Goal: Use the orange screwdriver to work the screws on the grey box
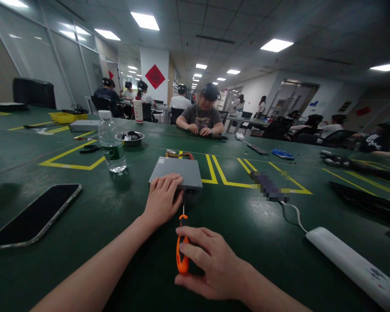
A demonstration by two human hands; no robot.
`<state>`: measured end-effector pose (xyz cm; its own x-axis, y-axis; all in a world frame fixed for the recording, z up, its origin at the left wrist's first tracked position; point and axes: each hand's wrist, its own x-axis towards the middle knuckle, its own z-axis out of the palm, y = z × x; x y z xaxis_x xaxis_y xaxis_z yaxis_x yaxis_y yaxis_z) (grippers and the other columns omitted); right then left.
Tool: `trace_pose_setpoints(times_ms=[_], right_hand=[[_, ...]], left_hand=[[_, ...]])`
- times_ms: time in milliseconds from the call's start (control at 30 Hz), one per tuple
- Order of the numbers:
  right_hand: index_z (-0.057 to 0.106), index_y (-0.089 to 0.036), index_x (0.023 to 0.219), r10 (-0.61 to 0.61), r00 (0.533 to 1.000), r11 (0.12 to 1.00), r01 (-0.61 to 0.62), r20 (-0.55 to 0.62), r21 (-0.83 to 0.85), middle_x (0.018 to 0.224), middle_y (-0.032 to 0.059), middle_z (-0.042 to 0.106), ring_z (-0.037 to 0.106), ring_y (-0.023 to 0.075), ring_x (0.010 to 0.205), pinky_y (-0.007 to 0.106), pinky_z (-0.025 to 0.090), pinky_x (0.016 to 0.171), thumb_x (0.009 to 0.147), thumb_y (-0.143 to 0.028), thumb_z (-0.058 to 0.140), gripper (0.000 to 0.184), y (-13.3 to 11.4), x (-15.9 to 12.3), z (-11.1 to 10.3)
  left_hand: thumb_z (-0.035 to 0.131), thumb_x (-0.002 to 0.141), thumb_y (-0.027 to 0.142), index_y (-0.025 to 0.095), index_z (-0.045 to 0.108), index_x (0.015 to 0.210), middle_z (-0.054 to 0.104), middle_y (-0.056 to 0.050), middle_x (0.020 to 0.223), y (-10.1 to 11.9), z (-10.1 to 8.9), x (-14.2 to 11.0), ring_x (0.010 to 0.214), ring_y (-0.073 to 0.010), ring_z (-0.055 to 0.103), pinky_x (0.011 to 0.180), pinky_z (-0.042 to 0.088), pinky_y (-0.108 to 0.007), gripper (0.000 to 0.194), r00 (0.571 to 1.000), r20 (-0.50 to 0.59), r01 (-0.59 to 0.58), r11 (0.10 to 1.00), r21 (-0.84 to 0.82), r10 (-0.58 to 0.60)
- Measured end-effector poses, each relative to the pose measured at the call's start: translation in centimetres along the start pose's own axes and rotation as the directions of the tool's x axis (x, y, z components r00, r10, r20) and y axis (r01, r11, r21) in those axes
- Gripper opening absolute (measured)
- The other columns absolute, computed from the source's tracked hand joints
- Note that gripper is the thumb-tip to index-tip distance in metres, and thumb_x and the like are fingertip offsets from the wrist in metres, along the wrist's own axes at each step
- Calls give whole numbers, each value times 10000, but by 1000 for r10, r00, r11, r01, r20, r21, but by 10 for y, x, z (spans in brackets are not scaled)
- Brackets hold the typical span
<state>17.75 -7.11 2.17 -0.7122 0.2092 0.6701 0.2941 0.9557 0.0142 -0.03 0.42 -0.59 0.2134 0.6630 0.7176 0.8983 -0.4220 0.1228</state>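
Observation:
A grey metal computer power supply [177, 167] lies flat on the green table, with a bundle of coloured wires [180, 154] at its far side. Across its near left part rests my left hand [164, 195], fingers over the top and thumb down by the front face, holding the box. My right hand [211, 260] grips a screwdriver [182, 255] with an orange and black handle between thumb and fingers. The shaft points away from me and reaches the box's near face, close to my left thumb. The exact spot its tip touches is too small to make out.
Left of the box stand a water bottle [112, 145] and a metal bowl [132, 138] of small dark parts; a phone [35, 214] lies nearer. At right are a white power strip [351, 262] and its cable. Across the table sits a person [203, 115].

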Motion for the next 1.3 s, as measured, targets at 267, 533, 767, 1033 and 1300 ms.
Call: trace_pose_setpoints(times_ms=[267,533,767,1033,1300], right_hand=[[507,-153,973,-48,997,998,45,-59,-51,985,173,645,645,172,856,281,528,692,907,-247,480,118,2,-3,-2],[462,-118,1091,-4,1000,998,4,-9,57,1063,182,615,616,199,960,301,530,738,929,-303,428,249,2,-7,1],[502,-140,989,-7,997,1000,6,-78,-7,1014,170,631,640,175,829,289,517,662,894,-266,521,158,5,-10,-2],[489,-133,1087,-30,999,999,30,20,-23,1041,183,614,620,216,943,323,532,700,945,-296,396,236,3,-7,-1],[431,-142,1060,31,994,999,-27,-105,41,1016,165,608,641,185,860,304,532,703,912,-309,499,233,9,-14,0]], left_hand=[[469,852,261,212,507,1141,560,-69,1226,2,-2,0,1143,-241,465,945,305,-412,295,1000,16,14,1000,-19,-14],[476,849,272,211,506,1139,556,-62,1231,1,-1,0,1148,-236,462,942,307,-402,298,1000,9,15,1000,-2,-15],[475,848,276,212,506,1137,565,-59,1217,1,-2,0,1140,-236,465,943,305,-407,297,1000,10,13,1000,0,-13],[480,840,265,220,501,1148,561,-66,1220,1,-1,0,1149,-246,457,949,301,-421,313,1000,17,11,1000,-6,-11],[479,847,276,210,499,1144,554,-58,1231,1,0,0,1154,-232,456,952,300,-405,305,1000,20,13,1000,6,-13]])
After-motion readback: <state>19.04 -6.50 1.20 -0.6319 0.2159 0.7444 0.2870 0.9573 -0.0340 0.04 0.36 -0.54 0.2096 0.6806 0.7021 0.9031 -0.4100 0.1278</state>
